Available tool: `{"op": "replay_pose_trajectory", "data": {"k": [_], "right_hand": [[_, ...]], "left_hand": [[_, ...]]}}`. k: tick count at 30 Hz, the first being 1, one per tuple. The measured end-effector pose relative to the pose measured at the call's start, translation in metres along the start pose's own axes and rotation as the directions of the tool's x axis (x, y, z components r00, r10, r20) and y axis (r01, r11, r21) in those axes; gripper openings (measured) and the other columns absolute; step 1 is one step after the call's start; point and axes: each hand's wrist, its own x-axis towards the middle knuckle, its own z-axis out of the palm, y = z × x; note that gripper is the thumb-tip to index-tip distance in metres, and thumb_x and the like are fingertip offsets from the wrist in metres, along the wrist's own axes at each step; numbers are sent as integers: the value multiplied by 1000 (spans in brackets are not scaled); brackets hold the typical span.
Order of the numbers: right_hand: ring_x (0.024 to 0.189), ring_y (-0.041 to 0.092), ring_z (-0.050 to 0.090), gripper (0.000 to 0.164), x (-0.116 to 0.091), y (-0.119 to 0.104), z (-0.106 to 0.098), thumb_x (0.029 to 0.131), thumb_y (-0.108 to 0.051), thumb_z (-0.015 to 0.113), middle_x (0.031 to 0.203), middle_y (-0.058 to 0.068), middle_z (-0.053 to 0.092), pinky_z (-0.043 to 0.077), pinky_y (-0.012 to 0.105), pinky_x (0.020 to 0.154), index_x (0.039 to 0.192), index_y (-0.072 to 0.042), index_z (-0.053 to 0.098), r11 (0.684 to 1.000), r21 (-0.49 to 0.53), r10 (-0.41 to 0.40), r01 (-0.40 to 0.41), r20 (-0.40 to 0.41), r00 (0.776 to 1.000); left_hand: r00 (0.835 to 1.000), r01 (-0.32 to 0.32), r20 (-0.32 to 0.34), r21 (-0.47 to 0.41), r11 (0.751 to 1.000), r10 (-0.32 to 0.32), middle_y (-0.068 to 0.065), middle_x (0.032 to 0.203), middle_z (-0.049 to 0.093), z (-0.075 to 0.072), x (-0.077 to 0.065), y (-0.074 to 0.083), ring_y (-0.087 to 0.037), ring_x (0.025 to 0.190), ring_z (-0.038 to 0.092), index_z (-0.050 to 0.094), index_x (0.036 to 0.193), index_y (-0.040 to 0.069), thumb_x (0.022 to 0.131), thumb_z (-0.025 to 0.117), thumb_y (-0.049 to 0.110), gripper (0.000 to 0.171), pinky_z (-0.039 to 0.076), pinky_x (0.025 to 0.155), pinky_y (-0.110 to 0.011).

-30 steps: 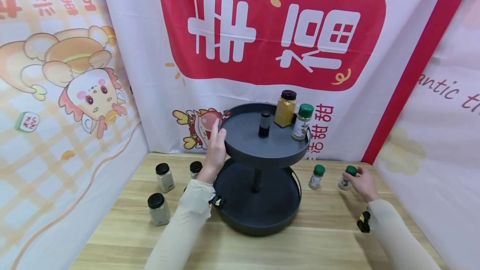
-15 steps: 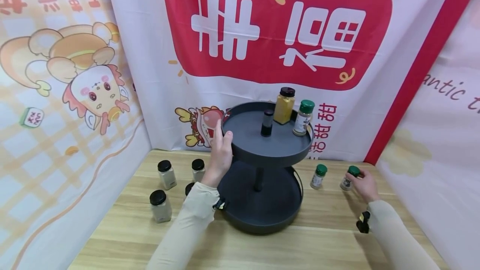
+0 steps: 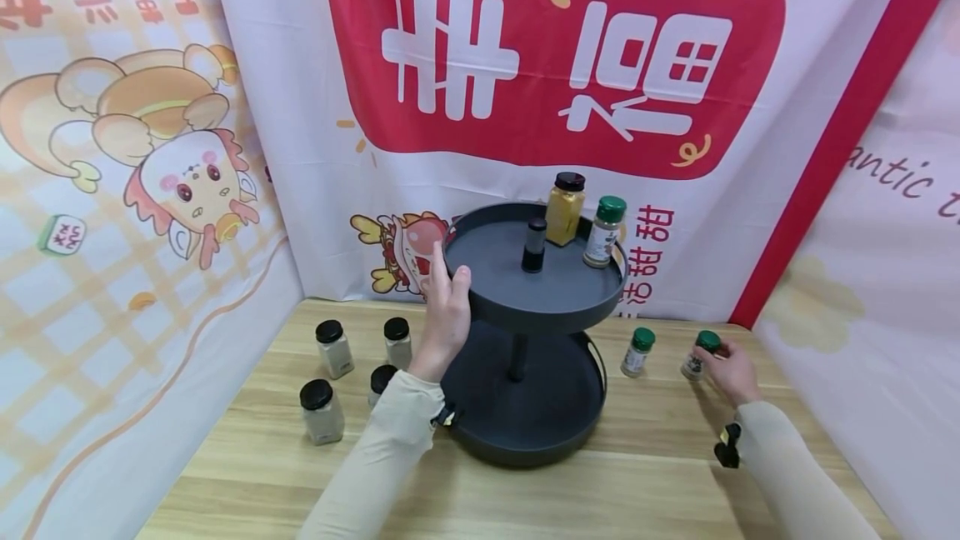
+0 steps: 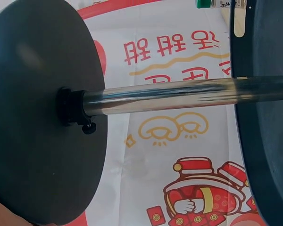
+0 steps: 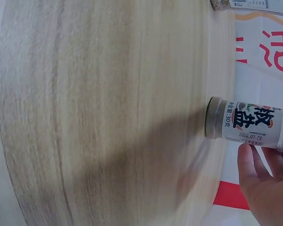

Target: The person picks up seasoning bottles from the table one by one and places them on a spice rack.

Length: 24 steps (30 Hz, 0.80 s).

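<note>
My left hand (image 3: 447,319) rests with straight fingers against the left rim of the dark grey upper tray (image 3: 517,302) of a two-tier stand. On that tray stand a yellow-filled spice jar (image 3: 564,215) with a dark cap and a green-capped spice jar (image 3: 602,236), beside the stand's black centre post (image 3: 534,247). Far right, my right hand (image 3: 731,369) pinches another green-capped spice jar (image 5: 254,123), which appears upright on the table. In the left wrist view, the shiny pole (image 4: 165,96) joins both tiers, and only a sliver of the left hand (image 4: 7,216) shows.
The lower tray (image 3: 525,440) sits on the wooden table (image 3: 637,490). Another green-capped jar (image 3: 637,352) stands between stand and right hand. Several black-capped jars, including a front-left one (image 3: 322,413), stand left, one partly behind the left sleeve (image 3: 382,448). A printed cloth (image 3: 285,107) hangs behind.
The upper tray has turned slightly: its two jars have shifted left and a little back. My left hand has moved along with the rim, rightward and nearer. The right hand stays at its jar.
</note>
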Motion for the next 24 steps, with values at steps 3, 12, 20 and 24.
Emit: {"op": "replay_pose_trajectory", "data": {"k": [3, 12, 20, 24], "right_hand": [[106, 44, 52, 51, 2, 1, 1, 93, -31, 59, 116, 34, 54, 41, 52, 90, 119, 12, 50, 1000, -4, -3, 3, -6, 1000], [110, 47, 50, 53, 3, 5, 3, 93, -32, 58, 120, 36, 51, 40, 54, 92, 121, 12, 49, 999, -26, -19, 19, 0, 1000], [108, 47, 51, 50, 4, 6, 3, 93, -32, 57, 118, 36, 54, 39, 55, 91, 119, 11, 50, 998, -55, -28, 28, -3, 1000], [108, 48, 51, 50, 4, 5, 4, 93, -32, 57, 118, 36, 53, 40, 55, 91, 118, 10, 50, 997, -68, -28, 28, 0, 1000]], "left_hand": [[1000, -6, -10, -1, 1000, 6, -1, 158, 1, 1, -1, 1, -16, 142, -1, 0, 153, 15, 100, 34, 30, 64, 1, 112, -49], [1000, -3, -25, -6, 1000, 3, -2, 158, 3, 4, -7, 2, -16, 141, 7, 1, 153, 14, 99, 34, 35, 66, 8, 113, -45], [999, -18, -49, -17, 1000, 17, -2, 158, 2, 6, -9, 3, -15, 142, 5, 1, 153, 14, 99, 36, 33, 67, 8, 113, -44], [998, -25, -51, -13, 1000, 25, -2, 158, 2, 7, -10, 3, -15, 142, 5, 0, 153, 15, 99, 36, 35, 68, 8, 113, -44]]}}
